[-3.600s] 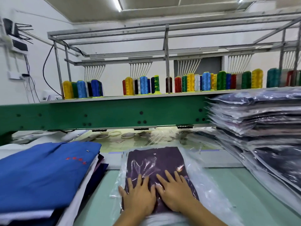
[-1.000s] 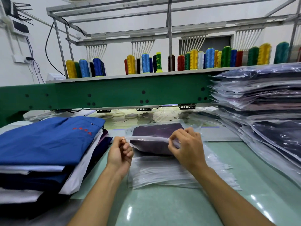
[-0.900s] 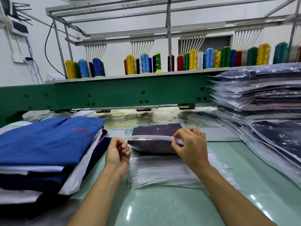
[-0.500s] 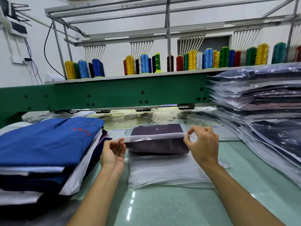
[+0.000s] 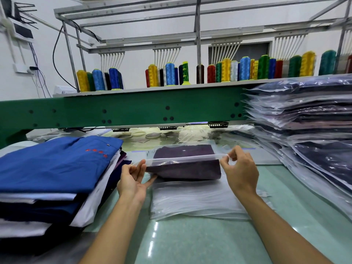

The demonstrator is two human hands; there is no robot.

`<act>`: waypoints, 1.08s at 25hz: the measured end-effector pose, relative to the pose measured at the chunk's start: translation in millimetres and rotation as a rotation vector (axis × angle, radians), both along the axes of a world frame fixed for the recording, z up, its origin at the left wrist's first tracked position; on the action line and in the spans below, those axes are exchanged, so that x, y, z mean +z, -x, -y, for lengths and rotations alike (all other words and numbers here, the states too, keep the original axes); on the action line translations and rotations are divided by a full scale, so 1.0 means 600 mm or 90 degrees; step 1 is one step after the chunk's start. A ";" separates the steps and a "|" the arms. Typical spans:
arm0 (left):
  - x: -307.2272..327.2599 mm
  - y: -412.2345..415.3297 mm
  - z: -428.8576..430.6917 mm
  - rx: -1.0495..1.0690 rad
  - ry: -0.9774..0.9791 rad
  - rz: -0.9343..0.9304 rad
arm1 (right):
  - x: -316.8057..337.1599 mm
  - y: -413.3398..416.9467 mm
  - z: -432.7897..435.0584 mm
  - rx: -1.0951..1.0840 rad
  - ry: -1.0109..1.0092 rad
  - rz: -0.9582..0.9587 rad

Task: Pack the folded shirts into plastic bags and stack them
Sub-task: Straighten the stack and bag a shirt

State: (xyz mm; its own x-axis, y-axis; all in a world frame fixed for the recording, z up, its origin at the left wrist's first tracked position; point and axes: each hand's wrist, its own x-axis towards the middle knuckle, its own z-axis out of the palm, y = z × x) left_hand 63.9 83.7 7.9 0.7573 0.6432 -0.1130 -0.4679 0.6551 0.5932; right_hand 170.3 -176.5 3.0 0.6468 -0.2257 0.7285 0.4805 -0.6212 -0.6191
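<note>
Hands (image 5: 133,178) (image 5: 240,171) farther apart along bag flap (image 5: 182,158)

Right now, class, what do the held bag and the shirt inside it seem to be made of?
The bag looks like thin clear plastic film, slightly glossy: the shirt shows through. The shirt is dark purple cloth, matte, softly folded; probably knit, fibre unclear.

No legible txt; red marks (image 5: 96,151) on shirt (image 5: 57,164) blurred.
</note>
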 end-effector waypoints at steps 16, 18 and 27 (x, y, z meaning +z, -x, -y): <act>0.037 -0.082 0.166 -0.174 -0.129 -0.242 | 0.001 0.064 -0.063 0.370 -0.050 0.117; 0.039 -0.101 0.167 -0.080 -0.219 -0.317 | 0.001 0.071 -0.066 0.418 -0.055 0.116; 0.100 -0.097 0.140 0.027 -0.708 -0.316 | 0.020 0.049 -0.058 0.187 -0.164 -0.023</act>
State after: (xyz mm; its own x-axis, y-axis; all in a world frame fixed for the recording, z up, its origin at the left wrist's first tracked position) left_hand 122.3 -0.3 67.9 0.7643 0.5968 0.2444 -0.0399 -0.3345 0.9415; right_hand 140.8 -141.5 15.2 0.7348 -0.1998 0.6482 0.5901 -0.2829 -0.7561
